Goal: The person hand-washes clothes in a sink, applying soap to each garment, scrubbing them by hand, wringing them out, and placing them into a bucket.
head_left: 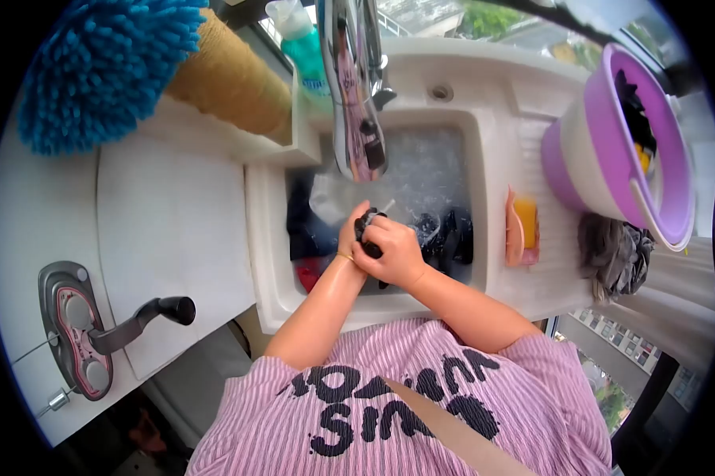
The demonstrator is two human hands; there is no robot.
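Over the near part of the sink basin (478,190), my two hands press together around a small bunched black cloth (367,224). My right hand (395,247) wraps over it from the right, fingers curled. Behind it, my left hand (353,228) grips from the other side, its fingers mostly hidden. Cloudy, sudsy water fills the basin, with dark garments (450,236) soaking at the right. A dark blue cloth (302,218) and a bit of red cloth (307,274) lie at the left. Just beyond my hands hangs the chrome faucet (357,103).
On the ribbed ledge at right sit a soap dish with a yellow bar (524,222), a grey cloth (615,250) and a purple-white bucket (568,163) holding dark items. A green-liquid bottle (302,51), blue brush head (111,75) and grey handled device (80,329) are at left.
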